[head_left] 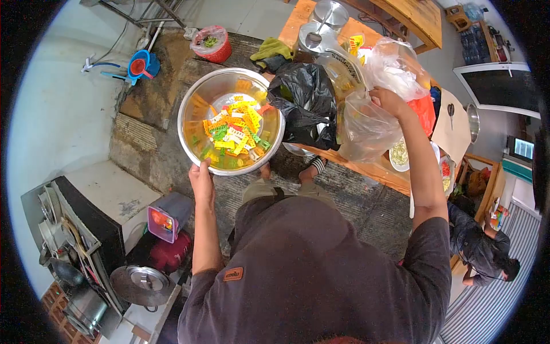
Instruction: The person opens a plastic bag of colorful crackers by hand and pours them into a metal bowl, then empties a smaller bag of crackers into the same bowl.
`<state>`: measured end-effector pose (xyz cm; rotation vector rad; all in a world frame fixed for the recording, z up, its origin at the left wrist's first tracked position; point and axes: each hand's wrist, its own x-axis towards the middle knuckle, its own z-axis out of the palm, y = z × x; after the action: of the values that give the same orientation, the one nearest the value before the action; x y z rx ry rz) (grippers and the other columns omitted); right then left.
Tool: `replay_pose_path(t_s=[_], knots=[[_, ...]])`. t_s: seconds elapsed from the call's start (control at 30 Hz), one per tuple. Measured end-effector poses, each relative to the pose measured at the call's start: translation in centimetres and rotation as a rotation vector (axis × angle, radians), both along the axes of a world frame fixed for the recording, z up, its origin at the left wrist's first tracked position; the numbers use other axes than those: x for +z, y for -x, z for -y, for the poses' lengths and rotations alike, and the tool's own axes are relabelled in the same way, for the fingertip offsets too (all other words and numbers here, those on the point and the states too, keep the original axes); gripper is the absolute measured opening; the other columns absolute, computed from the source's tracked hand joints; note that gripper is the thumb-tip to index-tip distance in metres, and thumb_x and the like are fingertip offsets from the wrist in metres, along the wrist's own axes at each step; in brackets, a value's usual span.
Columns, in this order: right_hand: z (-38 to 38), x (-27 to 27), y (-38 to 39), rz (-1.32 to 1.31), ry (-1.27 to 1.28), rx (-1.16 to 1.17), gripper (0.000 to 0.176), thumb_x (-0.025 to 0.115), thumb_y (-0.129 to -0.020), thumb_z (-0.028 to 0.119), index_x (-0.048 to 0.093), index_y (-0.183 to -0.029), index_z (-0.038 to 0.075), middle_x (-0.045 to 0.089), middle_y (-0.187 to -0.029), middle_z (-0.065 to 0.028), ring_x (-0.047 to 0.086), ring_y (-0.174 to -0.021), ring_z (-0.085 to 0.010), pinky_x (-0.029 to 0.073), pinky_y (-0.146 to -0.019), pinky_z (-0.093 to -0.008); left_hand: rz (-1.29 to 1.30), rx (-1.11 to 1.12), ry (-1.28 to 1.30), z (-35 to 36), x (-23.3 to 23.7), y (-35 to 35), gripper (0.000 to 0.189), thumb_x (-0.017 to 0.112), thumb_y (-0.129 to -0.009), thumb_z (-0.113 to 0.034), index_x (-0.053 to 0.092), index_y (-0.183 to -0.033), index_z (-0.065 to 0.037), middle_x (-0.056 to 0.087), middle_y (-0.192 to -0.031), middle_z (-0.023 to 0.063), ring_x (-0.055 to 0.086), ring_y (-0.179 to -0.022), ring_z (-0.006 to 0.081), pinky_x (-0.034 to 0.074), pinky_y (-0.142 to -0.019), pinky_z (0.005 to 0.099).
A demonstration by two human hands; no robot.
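Note:
My left hand [201,180] is closed on the near rim of a large metal bowl [187,133], which I hold out to the left of the table. Inside the bowl lies a heap of small flat pieces [235,129] in yellow, orange, white and green. Over the table, my right hand [389,102] pinches the top of a clear plastic bag [366,129], its fingertips partly hidden by plastic. A black plastic bag [303,100] sits between the bowl and the clear bag. Behind my right hand is a whitish plastic bag [398,63].
The wooden table [366,171] also bears metal pots [330,14], a bowl of pale shreds [399,155] and scissors [451,112]. A red basket [216,53] and blue bucket [143,64] stand on the floor. Another person [478,241] is at the right.

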<state>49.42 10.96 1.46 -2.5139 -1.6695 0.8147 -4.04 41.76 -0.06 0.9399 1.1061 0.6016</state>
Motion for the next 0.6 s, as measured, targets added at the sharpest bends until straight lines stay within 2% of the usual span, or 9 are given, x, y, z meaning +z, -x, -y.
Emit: replay_pose_path(t_s=[0.13, 0.23, 0.3, 0.37, 0.4, 0.43, 0.5, 0.53, 0.6], knots=[[0.7, 4.6, 0.8, 0.031, 0.009, -0.150, 0.035, 0.069, -0.086, 0.026, 0.070, -0.111, 0.002, 0.067, -0.115, -0.0201, 0.064, -0.104, -0.0396, 0.051, -0.094, -0.0432, -0.039, -0.020, -0.003, -1.0, -1.7, 0.9, 0.025, 0.057, -0.092, -0.005, 0.062, -0.115, 0.006, 0.069, -0.112, 0.0098, 0.067, -0.096, 0.0175, 0.052, -0.086, 0.0298], [0.5, 9.2, 2.8, 0.136, -0.050, -0.364, 0.041, 0.070, -0.087, 0.029, 0.068, -0.116, 0.000, 0.068, -0.115, -0.0191, 0.065, -0.106, -0.0369, 0.051, -0.094, -0.0417, -0.016, -0.001, -0.002, -1.3, -2.1, 1.2, 0.026, 0.057, -0.093, -0.005, 0.061, -0.117, 0.006, 0.069, -0.113, 0.0107, 0.067, -0.098, 0.0183, 0.053, -0.087, 0.0303], [-1.7, 13.3, 7.3, 0.201, -0.453, -0.524, 0.047, 0.072, -0.087, 0.032, 0.064, -0.121, 0.001, 0.069, -0.114, -0.0176, 0.067, -0.104, -0.0341, 0.051, -0.093, -0.0426, -0.032, 0.028, 0.003, -1.5, -2.3, 1.4, 0.026, 0.057, -0.094, -0.005, 0.060, -0.117, 0.005, 0.069, -0.114, 0.0110, 0.067, -0.099, 0.0186, 0.053, -0.088, 0.0300], [-4.5, 15.0, 12.6, 0.068, -0.642, -0.592, 0.057, 0.075, -0.085, 0.038, 0.060, -0.125, 0.001, 0.067, -0.120, -0.0185, 0.066, -0.108, -0.0329, 0.051, -0.094, -0.0441, -0.022, 0.026, -0.029, -1.5, -3.0, 1.0, 0.025, 0.057, -0.095, -0.005, 0.060, -0.117, 0.005, 0.068, -0.113, 0.0106, 0.066, -0.099, 0.0183, 0.052, -0.088, 0.0297], [-6.0, 15.5, 15.5, 0.006, -0.612, -0.557, 0.066, 0.078, -0.082, 0.041, 0.055, -0.129, 0.001, 0.059, -0.130, -0.0233, 0.060, -0.118, -0.0350, 0.048, -0.098, -0.0442, -0.026, 0.033, -0.017, -1.6, -3.0, 0.8, 0.025, 0.057, -0.094, -0.005, 0.060, -0.117, 0.005, 0.068, -0.113, 0.0101, 0.066, -0.099, 0.0179, 0.052, -0.088, 0.0298], [-7.3, 15.2, 18.0, 0.036, -0.566, -0.447, 0.079, 0.080, -0.080, 0.044, 0.048, -0.137, 0.001, 0.052, -0.138, -0.0248, 0.054, -0.126, -0.0373, 0.046, -0.101, -0.0454, -0.029, 0.040, -0.006, -1.7, -3.0, 0.7, 0.025, 0.057, -0.094, -0.005, 0.060, -0.117, 0.005, 0.068, -0.113, 0.0097, 0.066, -0.099, 0.0175, 0.052, -0.088, 0.0298], [-9.4, 11.9, 21.7, 0.344, -0.576, -0.261, 0.086, 0.081, -0.078, 0.041, 0.042, -0.145, 0.003, 0.049, -0.139, -0.0234, 0.051, -0.127, -0.0387, 0.044, -0.104, -0.0472, -0.019, 0.029, -0.012, -1.7, -3.1, 0.4, 0.024, 0.057, -0.094, -0.005, 0.060, -0.117, 0.005, 0.068, -0.112, 0.0092, 0.066, -0.098, 0.0170, 0.052, -0.087, 0.0297], [-9.6, 10.4, 22.4, 0.348, -0.579, -0.261, 0.086, 0.081, -0.078, 0.041, 0.042, -0.145, 0.003, 0.049, -0.139, -0.0234, 0.051, -0.127, -0.0387, 0.044, -0.104, -0.0472, -0.011, 0.025, -0.014, -1.6, -3.1, 0.4, 0.024, 0.057, -0.094, -0.004, 0.060, -0.116, 0.005, 0.068, -0.112, 0.0087, 0.066, -0.098, 0.0166, 0.051, -0.087, 0.0296], [-10.4, 8.0, 23.2, 0.438, -0.524, -0.316, 0.083, 0.082, -0.076, 0.027, 0.042, -0.147, 0.007, 0.054, -0.133, -0.0184, 0.055, -0.121, -0.0386, 0.046, -0.100, -0.0485, 0.017, 0.029, -0.028, -1.5, -2.8, 0.3, 0.023, 0.058, -0.095, -0.006, 0.062, -0.115, 0.004, 0.069, -0.110, 0.0078, 0.066, -0.094, 0.0152, 0.052, -0.082, 0.0283]])
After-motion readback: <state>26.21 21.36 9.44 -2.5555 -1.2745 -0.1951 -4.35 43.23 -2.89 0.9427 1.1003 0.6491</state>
